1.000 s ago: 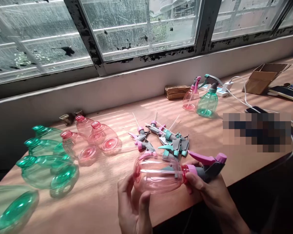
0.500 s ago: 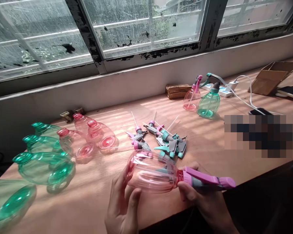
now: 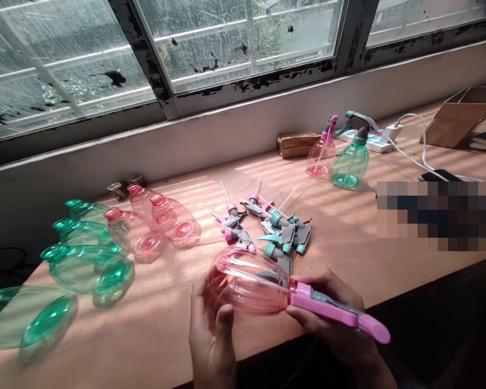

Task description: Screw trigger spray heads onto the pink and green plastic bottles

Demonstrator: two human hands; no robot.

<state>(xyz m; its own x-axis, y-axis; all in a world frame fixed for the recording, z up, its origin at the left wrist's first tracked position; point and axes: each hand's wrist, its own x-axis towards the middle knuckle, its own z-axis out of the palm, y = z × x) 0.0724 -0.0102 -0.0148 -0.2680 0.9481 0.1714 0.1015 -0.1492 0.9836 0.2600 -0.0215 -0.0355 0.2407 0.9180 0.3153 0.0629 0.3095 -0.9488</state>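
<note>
A clear pink spray bottle lies sideways in the air over the near table edge, its base to the left. My left hand is wrapped round the base, thumb on the near side. A pink and grey trigger spray head sits on the bottle's neck. My right hand grips the head at its collar, with some fingers hidden behind it. Beyond the bottle lies a pile of loose spray heads, among them a pink one and a teal one, with thin white tubes.
Several green bottles and some pink bottles without heads lie at left. A pink spray bottle and a green spray bottle with heads stand at the back, near a power strip, cables and a cardboard box.
The spray head has turned on the bottle, its trigger swinging toward me and lower. My right hand has rolled with it. My left hand still holds the base. The view has shifted slightly.
</note>
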